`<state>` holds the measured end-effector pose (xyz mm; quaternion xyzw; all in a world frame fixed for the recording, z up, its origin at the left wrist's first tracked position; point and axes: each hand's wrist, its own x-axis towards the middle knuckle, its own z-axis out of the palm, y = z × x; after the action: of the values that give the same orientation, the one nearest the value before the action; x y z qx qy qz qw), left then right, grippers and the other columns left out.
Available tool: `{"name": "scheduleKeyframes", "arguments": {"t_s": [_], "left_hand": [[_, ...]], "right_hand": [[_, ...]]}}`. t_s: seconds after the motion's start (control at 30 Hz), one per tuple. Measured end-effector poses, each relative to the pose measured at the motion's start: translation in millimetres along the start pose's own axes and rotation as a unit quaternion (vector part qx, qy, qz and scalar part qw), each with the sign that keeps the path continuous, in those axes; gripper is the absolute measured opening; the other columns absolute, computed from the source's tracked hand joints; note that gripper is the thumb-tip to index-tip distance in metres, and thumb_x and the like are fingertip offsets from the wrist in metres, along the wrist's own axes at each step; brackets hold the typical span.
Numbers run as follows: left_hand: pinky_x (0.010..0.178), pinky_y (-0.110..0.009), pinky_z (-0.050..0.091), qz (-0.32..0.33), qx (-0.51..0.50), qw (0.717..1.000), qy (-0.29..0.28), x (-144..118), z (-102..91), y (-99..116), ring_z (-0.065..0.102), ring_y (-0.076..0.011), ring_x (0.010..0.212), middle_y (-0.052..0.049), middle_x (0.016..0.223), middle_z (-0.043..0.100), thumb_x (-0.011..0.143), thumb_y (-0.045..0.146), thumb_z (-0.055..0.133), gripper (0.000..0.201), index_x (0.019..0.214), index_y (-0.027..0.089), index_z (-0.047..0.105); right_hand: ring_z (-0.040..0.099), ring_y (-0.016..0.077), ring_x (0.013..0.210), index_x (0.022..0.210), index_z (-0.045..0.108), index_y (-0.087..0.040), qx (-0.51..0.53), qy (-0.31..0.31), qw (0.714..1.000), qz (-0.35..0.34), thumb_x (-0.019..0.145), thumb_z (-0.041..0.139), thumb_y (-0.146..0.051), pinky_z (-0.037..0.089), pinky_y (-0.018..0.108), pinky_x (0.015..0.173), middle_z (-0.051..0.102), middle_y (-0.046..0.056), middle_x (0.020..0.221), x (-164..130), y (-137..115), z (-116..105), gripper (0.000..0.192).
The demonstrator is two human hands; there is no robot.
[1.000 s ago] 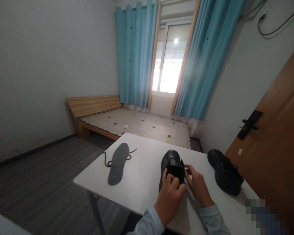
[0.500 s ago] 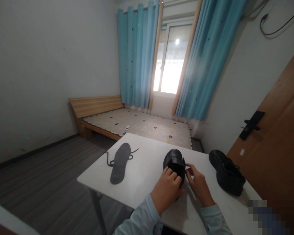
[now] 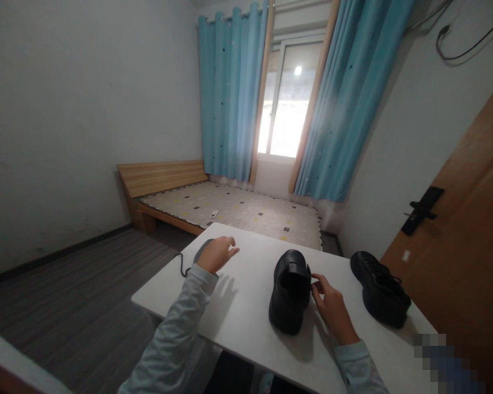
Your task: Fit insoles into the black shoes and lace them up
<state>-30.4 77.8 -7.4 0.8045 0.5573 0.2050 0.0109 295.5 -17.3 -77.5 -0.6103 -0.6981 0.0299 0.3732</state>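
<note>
A black shoe (image 3: 290,293) without laces stands on the white table (image 3: 246,306), toe pointing away from me. My right hand (image 3: 331,309) pinches the shoe's right upper edge near the opening. My left hand (image 3: 217,253) hovers open over the grey insole (image 3: 200,250) at the table's far left, covering most of it. A black shoelace (image 3: 181,266) trails out from under that arm. A second black shoe (image 3: 378,294), laced, stands at the table's right end.
A low wooden bed (image 3: 230,210) with a patterned mattress lies beyond the table, under blue curtains and a window. A wooden door (image 3: 464,262) with a black handle is close on the right. Grey floor stretches to the left.
My left hand let go of the shoe's heel and swung left, now over the insole. The shoe's opening is uncovered. My right hand stayed on the shoe's edge.
</note>
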Motion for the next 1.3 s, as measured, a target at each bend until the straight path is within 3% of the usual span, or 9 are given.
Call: {"name": "scheduleKeyframes", "arguments": {"t_s": [0.1, 0.2, 0.3, 0.43, 0.63, 0.77, 0.9, 1.0, 1.3], "left_hand": [[0.085, -0.033, 0.041, -0.122, 0.05, 0.991, -0.033, 10.5, 18.4, -40.6, 0.058, -0.025, 0.097, -0.013, 0.102, 0.062, 0.081, 0.038, 0.054, 0.032, 0.103, 0.015, 0.057], [0.088, -0.036, 0.039, -0.206, 0.063, 0.975, -0.059, 11.7, 36.4, -67.4, 0.052, -0.0278, 0.109, -0.015, 0.113, 0.057, 0.077, 0.042, 0.056, 0.047, 0.116, 0.017, 0.047], [0.087, -0.039, 0.039, -0.244, 0.062, 0.964, -0.081, 9.3, 46.9, -79.7, 0.05, -0.0308, 0.111, -0.017, 0.12, 0.052, 0.075, 0.045, 0.056, 0.059, 0.124, 0.019, 0.037], [0.086, -0.043, 0.039, -0.262, 0.049, 0.958, -0.108, 8.3, 47.9, -80.8, 0.051, -0.0324, 0.11, -0.016, 0.117, 0.055, 0.075, 0.045, 0.055, 0.057, 0.123, 0.02, 0.035], [0.088, -0.053, 0.036, -0.279, 0.067, 0.956, -0.065, 6.2, 36.5, -67.1, 0.046, -0.0367, 0.114, -0.015, 0.122, 0.051, 0.071, 0.041, 0.063, 0.057, 0.12, 0.022, 0.04], [0.084, -0.045, 0.041, -0.254, 0.086, 0.963, -0.015, 5.4, 27.2, -57.1, 0.05, -0.0328, 0.11, -0.014, 0.119, 0.052, 0.07, 0.03, 0.066, 0.062, 0.125, 0.024, 0.038], [0.081, -0.036, 0.044, -0.199, 0.097, 0.975, 0.034, 8.4, 12.7, -44.1, 0.055, -0.0267, 0.102, -0.009, 0.11, 0.059, 0.078, 0.025, 0.057, 0.037, 0.115, 0.025, 0.05], [0.079, -0.028, 0.044, -0.169, 0.075, 0.981, 0.063, 11.2, -3.9, -27.6, 0.059, -0.0212, 0.096, -0.007, 0.102, 0.062, 0.083, 0.026, 0.05, 0.022, 0.103, 0.024, 0.059], [0.068, -0.025, 0.042, -0.035, 0.033, 0.983, 0.179, 7.4, -53.2, 42.6, 0.06, -0.0175, 0.082, -0.003, 0.089, 0.065, 0.087, 0.032, 0.048, 0.019, 0.093, 0.022, 0.062]], "right_hand": [[0.064, 0.0202, 0.067, 0.108, 0.053, -0.017, 0.001, 0.001, 1.0, -0.002, 0.085, 0.038, -0.03, 0.049, 0.032, 0.067, 0.067, 0.005, 0.074, -0.2, 0.1, -0.3, 0.03], [0.064, 0.0201, 0.066, 0.108, 0.052, -0.017, -0.002, -0.001, 1.0, 0.001, 0.086, 0.037, -0.03, 0.049, 0.032, 0.067, 0.066, 0.005, 0.074, 0.0, 0.2, -0.2, 0.03], [0.064, 0.0196, 0.066, 0.108, 0.052, -0.017, -0.004, 0.001, 1.0, 0.001, 0.086, 0.037, -0.029, 0.049, 0.031, 0.066, 0.067, 0.005, 0.074, 0.5, 0.2, 0.1, 0.03], [0.064, 0.0196, 0.066, 0.108, 0.053, -0.016, -0.021, 0.004, 1.0, 0.001, 0.086, 0.036, -0.028, 0.048, 0.03, 0.064, 0.066, 0.005, 0.073, 0.8, 1.1, 1.0, 0.03], [0.064, 0.0208, 0.068, 0.107, 0.053, -0.016, -0.04, 0.0, 0.999, -0.002, 0.087, 0.033, -0.029, 0.048, 0.031, 0.066, 0.066, 0.007, 0.076, 3.2, 2.8, 0.7, 0.031], [0.064, 0.0211, 0.069, 0.107, 0.054, -0.016, -0.053, 0.0, 0.999, -0.004, 0.087, 0.032, -0.029, 0.047, 0.032, 0.067, 0.067, 0.007, 0.075, 7.3, 1.2, -3.1, 0.032], [0.064, 0.0208, 0.069, 0.108, 0.055, -0.017, -0.06, 0.007, 0.998, -0.014, 0.086, 0.033, -0.027, 0.047, 0.031, 0.066, 0.067, 0.007, 0.076, 12.5, -3.4, -10.5, 0.032], [0.064, 0.0205, 0.07, 0.107, 0.054, -0.018, -0.052, -0.002, 0.998, -0.02, 0.086, 0.034, -0.027, 0.046, 0.031, 0.066, 0.067, 0.006, 0.078, 18.1, -9.4, -17.9, 0.03], [0.06, 0.0203, 0.075, 0.097, 0.056, -0.018, -0.091, -0.029, 0.994, -0.05, 0.087, 0.038, -0.026, 0.045, 0.032, 0.07, 0.063, 0.007, 0.085, 48.8, -29.3, -36.0, 0.022]]}}
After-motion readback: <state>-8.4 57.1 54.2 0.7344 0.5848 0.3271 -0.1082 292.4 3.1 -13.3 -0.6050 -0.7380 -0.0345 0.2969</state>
